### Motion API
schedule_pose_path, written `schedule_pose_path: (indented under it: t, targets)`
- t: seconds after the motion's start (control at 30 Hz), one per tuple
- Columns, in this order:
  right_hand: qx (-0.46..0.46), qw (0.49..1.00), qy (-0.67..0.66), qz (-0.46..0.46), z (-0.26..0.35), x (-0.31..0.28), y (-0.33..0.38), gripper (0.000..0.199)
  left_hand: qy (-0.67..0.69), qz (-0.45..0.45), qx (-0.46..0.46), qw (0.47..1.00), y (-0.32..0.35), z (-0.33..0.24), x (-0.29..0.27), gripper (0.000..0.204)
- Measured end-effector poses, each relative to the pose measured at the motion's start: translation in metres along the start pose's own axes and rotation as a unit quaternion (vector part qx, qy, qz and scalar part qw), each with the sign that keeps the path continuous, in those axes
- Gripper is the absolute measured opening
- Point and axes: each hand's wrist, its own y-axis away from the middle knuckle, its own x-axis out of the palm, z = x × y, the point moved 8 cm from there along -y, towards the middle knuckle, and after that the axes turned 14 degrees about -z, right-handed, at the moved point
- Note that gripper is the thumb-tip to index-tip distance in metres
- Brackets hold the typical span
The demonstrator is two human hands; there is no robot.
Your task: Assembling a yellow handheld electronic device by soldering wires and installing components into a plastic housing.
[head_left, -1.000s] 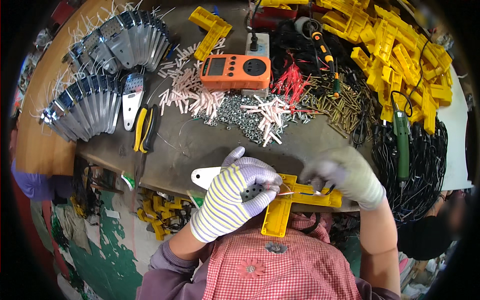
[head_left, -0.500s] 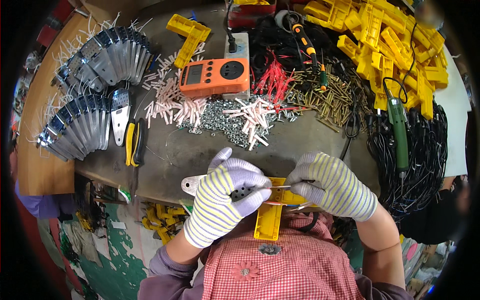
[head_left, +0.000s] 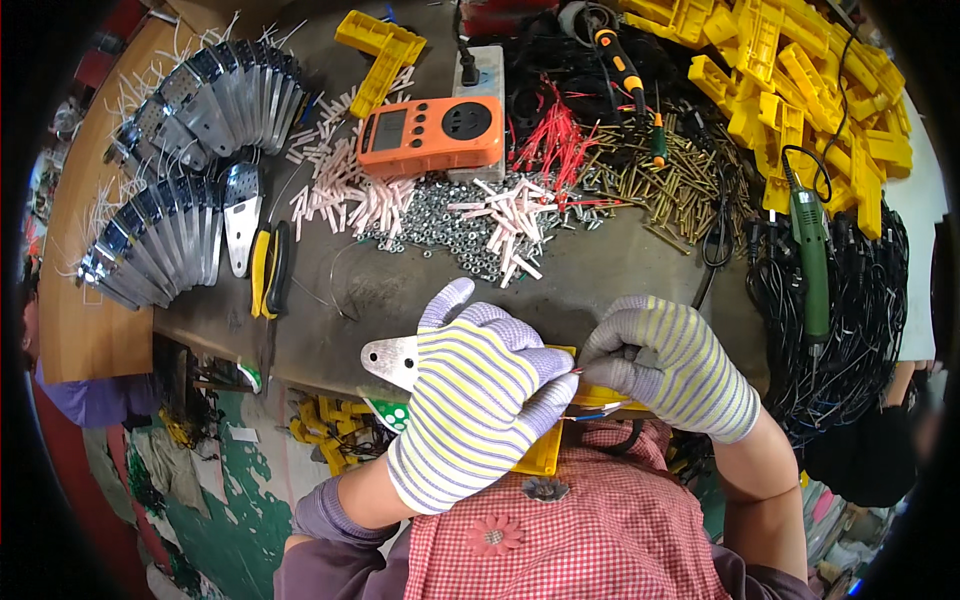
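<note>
Both hands drew closer; my left hand (head_left: 480, 400) grip clamps the metal plate (head_left: 392, 358) on the yellow bracket (head_left: 545, 455), right hand (head_left: 675, 365) pinching a wire; many finished plates (head_left: 170, 240) lie stacked.

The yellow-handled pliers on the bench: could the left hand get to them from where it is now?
Probably yes, but not freely. The pliers lie in the open on the bench, nothing over them. The left hand, though, is closed on a metal plate, so it would need to let go first.
</note>
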Motion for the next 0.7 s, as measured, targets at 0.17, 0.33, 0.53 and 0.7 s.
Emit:
schedule_pose_path:
  t: [0.17, 0.33, 0.53, 0.7]
  targets:
    - [0.016, 1.000, 0.004, 0.004, -0.001, 0.002, -0.002, 0.013, -0.051, -0.017, 0.029, 0.998, 0.005, -0.006, -0.001, 0.016]
    - [0.104, 0.993, -0.044, -0.012, -0.010, 0.003, -0.001, 0.014, 0.000, -0.088, -0.020, 0.996, 0.007, 0.003, -0.001, 0.021]
    - [0.030, 0.997, 0.035, -0.058, 0.005, -0.003, -0.001, 0.011, 0.014, -0.116, 0.032, 0.993, 0.013, 0.005, 0.001, 0.023]
    - [-0.149, 0.970, 0.087, -0.171, 0.034, -0.025, 0.019, 0.014, 0.094, -0.095, -0.023, 0.991, 0.006, 0.009, 0.002, 0.019]
